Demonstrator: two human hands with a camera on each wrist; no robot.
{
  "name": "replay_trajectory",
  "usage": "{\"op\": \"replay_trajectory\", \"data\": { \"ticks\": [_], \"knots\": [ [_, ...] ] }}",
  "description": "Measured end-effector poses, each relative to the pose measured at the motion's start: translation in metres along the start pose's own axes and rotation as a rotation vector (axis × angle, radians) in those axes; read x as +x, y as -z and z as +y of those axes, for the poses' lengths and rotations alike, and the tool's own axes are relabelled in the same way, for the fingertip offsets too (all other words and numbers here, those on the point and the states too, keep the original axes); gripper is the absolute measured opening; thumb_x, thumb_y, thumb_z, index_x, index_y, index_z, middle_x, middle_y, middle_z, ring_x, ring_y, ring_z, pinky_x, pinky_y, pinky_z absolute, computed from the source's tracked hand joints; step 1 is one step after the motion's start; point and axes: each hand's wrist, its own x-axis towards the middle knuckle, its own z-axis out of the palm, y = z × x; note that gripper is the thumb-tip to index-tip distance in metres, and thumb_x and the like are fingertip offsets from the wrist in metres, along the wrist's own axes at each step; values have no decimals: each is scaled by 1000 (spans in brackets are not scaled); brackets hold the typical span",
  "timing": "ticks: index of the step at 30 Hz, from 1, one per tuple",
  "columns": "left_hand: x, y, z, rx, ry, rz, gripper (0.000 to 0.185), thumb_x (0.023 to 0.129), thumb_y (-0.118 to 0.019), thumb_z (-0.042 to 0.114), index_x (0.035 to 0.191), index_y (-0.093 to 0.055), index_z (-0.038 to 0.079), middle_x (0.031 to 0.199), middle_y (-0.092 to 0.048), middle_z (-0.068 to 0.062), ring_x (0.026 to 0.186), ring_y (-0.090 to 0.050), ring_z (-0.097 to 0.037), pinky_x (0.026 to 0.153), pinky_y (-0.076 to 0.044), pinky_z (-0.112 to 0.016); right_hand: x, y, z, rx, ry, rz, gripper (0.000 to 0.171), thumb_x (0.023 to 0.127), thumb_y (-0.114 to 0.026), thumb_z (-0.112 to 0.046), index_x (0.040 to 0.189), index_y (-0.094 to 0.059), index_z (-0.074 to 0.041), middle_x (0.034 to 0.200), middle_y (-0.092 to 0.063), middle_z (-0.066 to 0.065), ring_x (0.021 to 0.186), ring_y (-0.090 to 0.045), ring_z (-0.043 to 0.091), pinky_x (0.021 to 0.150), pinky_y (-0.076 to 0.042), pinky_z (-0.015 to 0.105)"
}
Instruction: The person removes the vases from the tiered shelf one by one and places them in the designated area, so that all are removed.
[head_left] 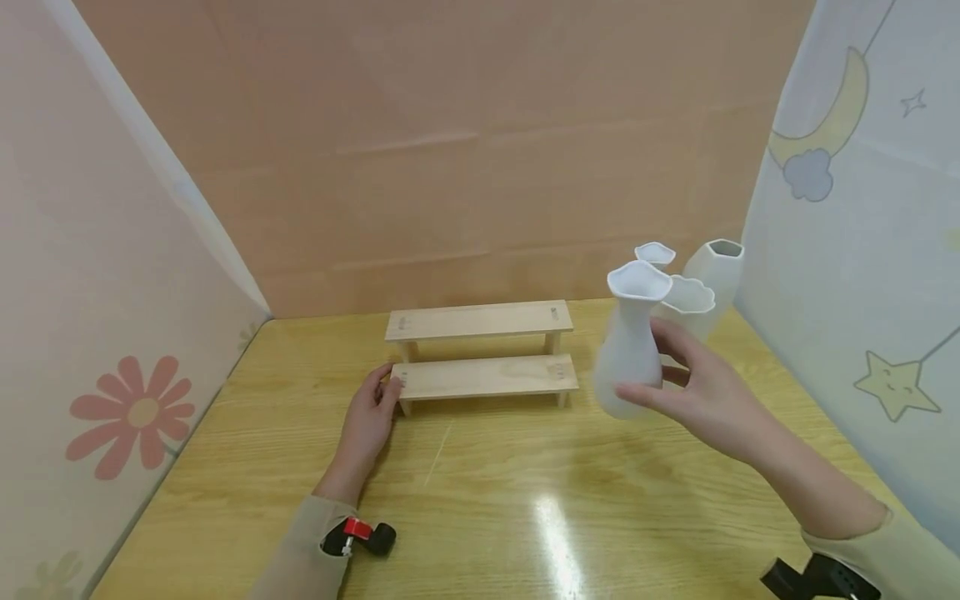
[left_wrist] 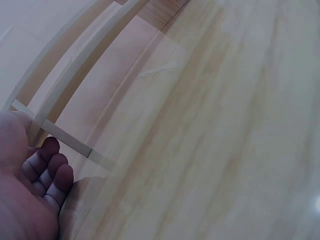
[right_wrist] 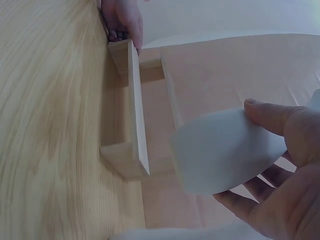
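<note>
Beside shelf (head_left: 483,377) edge, vase (head_left: 630,350) (held aloft)

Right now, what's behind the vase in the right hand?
Behind the held vase in the right hand stand three more white vases near the corner. Their bases are hidden by the vase and hand.

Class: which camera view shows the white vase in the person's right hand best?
The head view: the whole white vase shows, wavy rim to base, in the right hand. The right wrist view shows only its body, close up; the left wrist view shows none of it.
</note>
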Motion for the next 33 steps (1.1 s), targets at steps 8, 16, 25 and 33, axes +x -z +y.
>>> {"op": "replay_trajectory", "data": {
  "ticks": [8, 16, 25, 33],
  "knots": [
    [0, 1, -1, 13, -11, 7, 51, 106, -50, 44, 149, -49, 16, 89, -56, -7, 76, -51, -21, 64, -44, -31, -20, 24, 16, -26, -23, 8, 71, 87, -82, -27, 146, -44, -36, 135, -53, -9, 116, -58, 12, 88, -49, 17],
    [-2, 4, 0, 7, 5, 1, 53, 106, -49, 46, 150, -48, 16, 95, -57, -7, 81, -51, -21, 68, -44, -33, -33, 45, 24, -64, -61, 26, 72, 89, -81, -25, 149, -43, -31, 139, -51, -6, 116, -57, 5, 87, -49, 16],
    [-4, 4, 1, -5, -2, -24, 56, 105, -49, 48, 151, -46, 16, 88, -55, -7, 75, -51, -21, 65, -44, -34, -47, 73, 35, -131, -131, 73, 77, 89, -81, -26, 153, -37, -29, 136, -50, -4, 109, -55, -7, 80, -49, 12],
    [-5, 8, 2, 18, -6, -6, 56, 105, -48, 50, 150, -48, 17, 85, -52, -7, 72, -49, -21, 62, -41, -32, -50, 90, 49, -152, -173, 144, 78, 90, -80, -27, 154, -36, -27, 135, -49, -4, 102, -54, -15, 77, -45, 7]
  ]
}}
